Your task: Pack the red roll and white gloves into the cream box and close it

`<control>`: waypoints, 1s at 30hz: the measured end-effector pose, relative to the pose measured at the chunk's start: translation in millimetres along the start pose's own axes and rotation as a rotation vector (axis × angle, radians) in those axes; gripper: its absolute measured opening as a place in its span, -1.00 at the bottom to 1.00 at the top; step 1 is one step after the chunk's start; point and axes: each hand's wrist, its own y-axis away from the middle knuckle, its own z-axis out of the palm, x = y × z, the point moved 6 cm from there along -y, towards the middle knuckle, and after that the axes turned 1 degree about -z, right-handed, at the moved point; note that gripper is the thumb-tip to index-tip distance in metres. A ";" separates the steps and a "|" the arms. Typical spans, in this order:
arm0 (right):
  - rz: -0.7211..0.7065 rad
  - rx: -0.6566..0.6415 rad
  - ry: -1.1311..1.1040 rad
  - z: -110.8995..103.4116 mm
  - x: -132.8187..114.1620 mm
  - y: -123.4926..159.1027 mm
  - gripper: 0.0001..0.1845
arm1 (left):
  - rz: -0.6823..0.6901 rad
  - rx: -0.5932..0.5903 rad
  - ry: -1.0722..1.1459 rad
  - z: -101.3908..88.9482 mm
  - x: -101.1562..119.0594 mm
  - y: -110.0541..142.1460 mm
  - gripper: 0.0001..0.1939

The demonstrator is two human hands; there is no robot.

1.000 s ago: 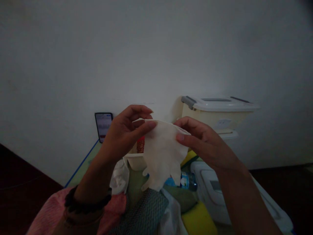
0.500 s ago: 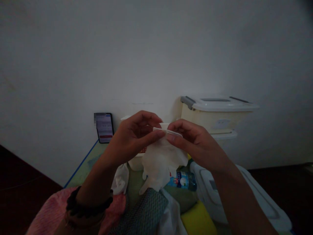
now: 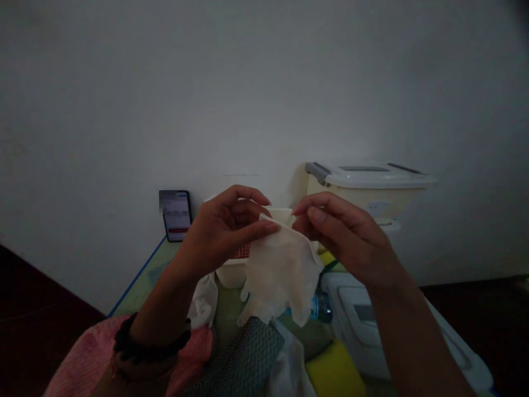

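Observation:
A thin whitish glove [image 3: 276, 270] hangs in front of me with its cuff up and its fingers dangling. My left hand [image 3: 231, 231] is closed on the cuff's left corner, thumb in front and fingers behind. Just right of the cuff, my right hand [image 3: 343, 231] is raised with its fingers loosely bent and apart, holding nothing that I can see. Behind the glove's lower part lies a bottle with a blue label [image 3: 320, 307], mostly covered by it. A white container [image 3: 231, 274] with something reddish inside is partly hidden behind my left hand and the glove.
A phone [image 3: 177, 218] leans on the wall at left. At right stands a lidded storage box [image 3: 367, 207], with a white lid [image 3: 351, 298] nearer me. A yellow sponge [image 3: 334, 372], a grey-green textured cloth [image 3: 243, 361], a pink cloth [image 3: 82, 358] and white fabric [image 3: 204, 300] lie in front.
My right hand has come off the cuff and shifted slightly right and up. The glove's right side has dropped and spread, covering more of the bottle. My left hand keeps its hold.

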 end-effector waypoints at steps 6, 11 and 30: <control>-0.173 -0.106 0.247 2.9 -11.5 1.5 -0.82 | -0.023 -0.033 0.040 2.0 -2.3 -0.2 -0.71; -0.327 -0.109 0.497 8.0 -24.2 0.7 -0.82 | -0.019 -0.063 0.057 3.8 -3.5 0.9 -0.71; -0.173 0.229 0.609 0.9 -15.8 -0.2 -0.92 | 0.222 -0.203 -0.387 9.8 26.1 15.9 -0.53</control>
